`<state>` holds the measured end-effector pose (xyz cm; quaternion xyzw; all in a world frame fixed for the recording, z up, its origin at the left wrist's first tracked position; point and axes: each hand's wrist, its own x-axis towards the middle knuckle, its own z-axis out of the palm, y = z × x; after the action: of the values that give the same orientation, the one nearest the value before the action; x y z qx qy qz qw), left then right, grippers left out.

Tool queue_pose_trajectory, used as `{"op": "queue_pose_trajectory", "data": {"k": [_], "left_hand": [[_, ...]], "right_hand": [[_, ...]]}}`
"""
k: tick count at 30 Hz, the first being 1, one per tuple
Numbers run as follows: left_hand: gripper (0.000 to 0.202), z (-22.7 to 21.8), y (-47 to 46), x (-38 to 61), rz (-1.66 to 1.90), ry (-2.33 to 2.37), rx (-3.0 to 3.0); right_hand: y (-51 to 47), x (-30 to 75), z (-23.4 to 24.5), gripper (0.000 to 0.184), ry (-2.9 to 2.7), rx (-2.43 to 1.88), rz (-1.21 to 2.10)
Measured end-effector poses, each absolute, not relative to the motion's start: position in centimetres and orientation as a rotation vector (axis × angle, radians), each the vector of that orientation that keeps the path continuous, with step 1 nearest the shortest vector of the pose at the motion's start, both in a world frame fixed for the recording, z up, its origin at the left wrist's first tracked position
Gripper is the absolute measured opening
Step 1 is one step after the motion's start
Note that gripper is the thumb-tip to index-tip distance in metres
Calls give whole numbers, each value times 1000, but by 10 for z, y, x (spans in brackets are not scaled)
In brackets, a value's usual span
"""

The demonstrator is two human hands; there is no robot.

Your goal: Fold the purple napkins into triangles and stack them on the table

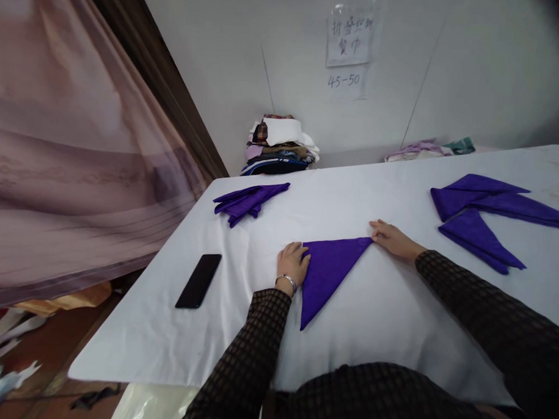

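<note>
A purple cloth napkin (pixel 330 269), folded into a triangle, lies flat on the white-covered table in front of me. At its upper left corner, my left hand (pixel 293 263) has its fingers bent over the edge and gripping the cloth; a bracelet circles that wrist. My right hand (pixel 392 236) holds the pointed right corner at its thumb and fingertips. The third point of the triangle faces my body, with neither hand on it.
A black phone (pixel 199 281) lies on the table (pixel 133 333) at left. Behind it is a bunch of purple cloths (pixel 247 202). Folded purple cloths (pixel 481 201) lie at right. Stacked clothes (pixel 281 148) stand by the wall, and a pinkish curtain (pixel 79 166) hangs left.
</note>
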<state>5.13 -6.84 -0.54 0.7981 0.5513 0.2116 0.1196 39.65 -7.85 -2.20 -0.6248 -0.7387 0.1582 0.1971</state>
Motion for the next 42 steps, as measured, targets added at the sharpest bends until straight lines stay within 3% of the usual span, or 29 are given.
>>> {"op": "queue_pose_trajectory", "data": {"k": [8, 15, 23, 30, 35, 39, 42], "left_hand": [[24, -7, -68, 51, 613, 1604, 2326], [26, -3, -69, 51, 594, 1591, 2347], [26, -5, -69, 50, 611, 1572, 2340], [27, -7, -63, 44, 711, 1483, 2290], [41, -4, -80, 18, 821, 1236, 2429], [58, 2, -112, 0, 687, 928, 2644], [59, 10, -130, -6, 563, 776, 2725]], "right_hand": [[-91, 369, -6, 19, -1848, -1755, 168], [-117, 253, 22, 41, -2341, -1224, 470], [-96, 225, -2, 66, -2540, -1334, 404], [-98, 226, -7, 66, -2540, -1345, 336], [-98, 226, -6, 66, -2531, -1331, 329], [-98, 226, -5, 64, -2520, -1335, 333], [-98, 225, -3, 64, -2520, -1319, 343]]}}
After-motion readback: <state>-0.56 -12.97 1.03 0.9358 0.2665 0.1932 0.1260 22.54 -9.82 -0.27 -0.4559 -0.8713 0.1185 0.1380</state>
